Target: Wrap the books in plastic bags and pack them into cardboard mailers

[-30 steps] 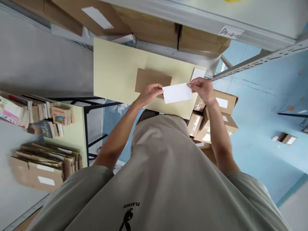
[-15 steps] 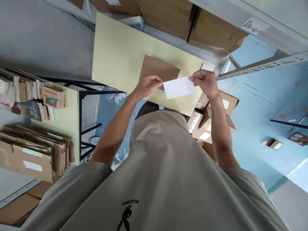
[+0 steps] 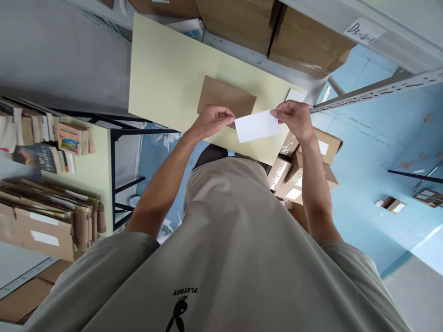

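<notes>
i had both hands up over the table [image 3: 162, 69], pinching a white slip [image 3: 257, 126] between them. the left hand [image 3: 212, 121] had its fingers closed on the slip's left end, the right hand [image 3: 293, 118] had its fingers closed on the right end, so the slip hung level in the air above the table's near edge. a brown envelope [image 3: 224, 94] lay flat on the table just behind my left hand. small boxes [image 3: 304, 175] sat piled on the floor below my right arm.
</notes>
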`<state>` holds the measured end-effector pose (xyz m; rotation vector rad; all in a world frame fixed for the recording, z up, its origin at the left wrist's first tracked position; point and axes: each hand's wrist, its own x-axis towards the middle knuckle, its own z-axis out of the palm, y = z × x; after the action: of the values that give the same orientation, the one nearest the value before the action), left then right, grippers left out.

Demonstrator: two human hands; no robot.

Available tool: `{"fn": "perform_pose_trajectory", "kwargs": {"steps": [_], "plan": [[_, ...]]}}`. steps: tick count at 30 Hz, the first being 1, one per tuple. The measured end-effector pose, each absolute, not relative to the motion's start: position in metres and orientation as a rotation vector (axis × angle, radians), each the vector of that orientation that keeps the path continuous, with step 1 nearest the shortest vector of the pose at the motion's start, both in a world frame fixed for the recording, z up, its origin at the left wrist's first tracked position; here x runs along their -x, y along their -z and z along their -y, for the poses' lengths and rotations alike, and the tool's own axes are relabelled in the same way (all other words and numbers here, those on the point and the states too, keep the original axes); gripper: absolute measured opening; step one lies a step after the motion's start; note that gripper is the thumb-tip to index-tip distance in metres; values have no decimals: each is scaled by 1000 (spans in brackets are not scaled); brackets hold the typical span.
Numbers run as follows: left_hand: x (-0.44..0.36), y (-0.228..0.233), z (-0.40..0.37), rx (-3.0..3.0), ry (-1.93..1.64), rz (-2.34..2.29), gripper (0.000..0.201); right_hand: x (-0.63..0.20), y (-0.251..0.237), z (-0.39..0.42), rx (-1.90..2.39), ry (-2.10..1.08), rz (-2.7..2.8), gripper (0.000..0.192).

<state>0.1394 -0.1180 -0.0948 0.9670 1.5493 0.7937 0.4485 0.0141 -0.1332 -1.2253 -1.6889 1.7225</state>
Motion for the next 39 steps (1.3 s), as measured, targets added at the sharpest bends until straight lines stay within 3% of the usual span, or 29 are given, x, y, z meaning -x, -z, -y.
{"fn": "perform_pose_trajectory", "kwargs": {"steps": [12,19,23,27,39], "plan": [[-147,87,119,-1022,-759,-1534,13,-458,143,-8,1222,-1676,1723,39],[-146,93,134,-964,-803,-1547,10,-423,155,21,1324,-1253,2203,35],[-143,101,146,-937,-836,-1555,14,-387,139,60,1237,-1547,2040,31],[-137,107,153,-914,-844,-1527,16,-357,118,87,1208,-1832,1826,41],[-67,118,169,-920,-947,-1405,20,-277,101,95,1280,-1954,1710,57]]}}
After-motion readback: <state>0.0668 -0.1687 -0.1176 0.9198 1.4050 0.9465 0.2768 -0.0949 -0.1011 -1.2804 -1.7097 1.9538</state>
